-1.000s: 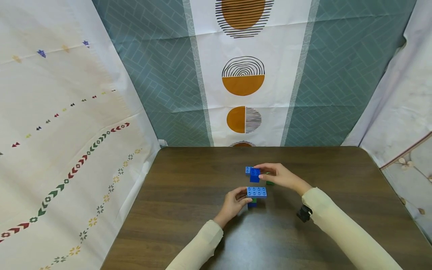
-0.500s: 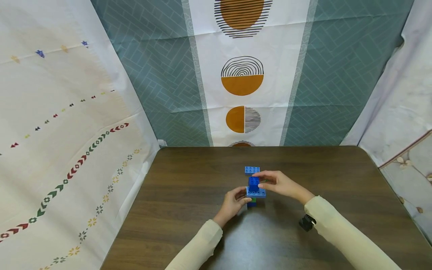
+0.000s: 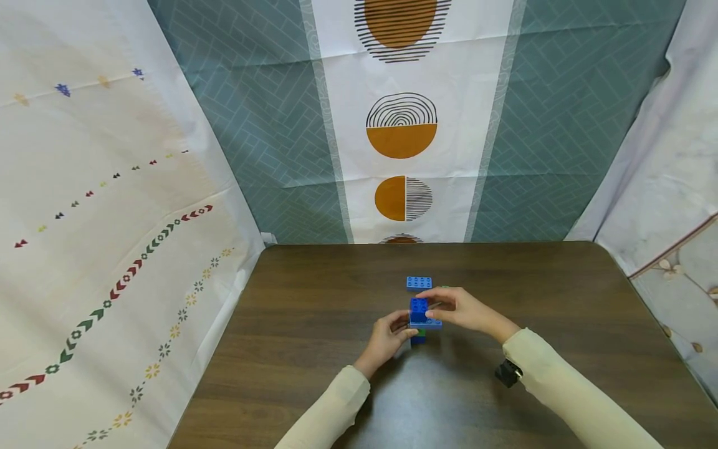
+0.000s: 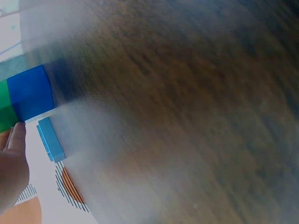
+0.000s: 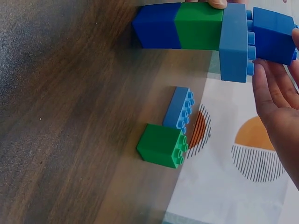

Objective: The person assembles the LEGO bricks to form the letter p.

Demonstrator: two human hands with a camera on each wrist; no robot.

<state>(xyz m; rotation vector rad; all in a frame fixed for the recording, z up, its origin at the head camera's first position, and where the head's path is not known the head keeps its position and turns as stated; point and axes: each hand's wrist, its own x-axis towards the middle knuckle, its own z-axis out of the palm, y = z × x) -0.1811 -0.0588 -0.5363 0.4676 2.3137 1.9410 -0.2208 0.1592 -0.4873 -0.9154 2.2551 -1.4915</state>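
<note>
A stack of toy building bricks stands on the table: a dark blue block [image 5: 156,27] at the bottom, a green block [image 5: 198,28] over it, then a long light blue brick [image 5: 233,44] with studs up. My left hand [image 3: 386,338] grips this stack from the left, fingers at the green block's level. My right hand [image 3: 470,310] pinches another dark blue block [image 3: 418,307] between thumb and fingers. This block sits over the left part of the light blue brick's studs, slightly tilted in the right wrist view, with some studs showing at its lower edge.
Behind the stack lies a second light blue brick [image 3: 419,282]. Beside it stands a loose green block [image 5: 161,145], mostly hidden by my right hand in the head view. The brown wooden table [image 3: 314,293] ends at a patterned cloth [image 3: 401,212] behind it.
My right hand has brought the dark blue block toward me and down, from behind the stack onto the light blue brick's top. My left hand keeps its hold on the stack.
</note>
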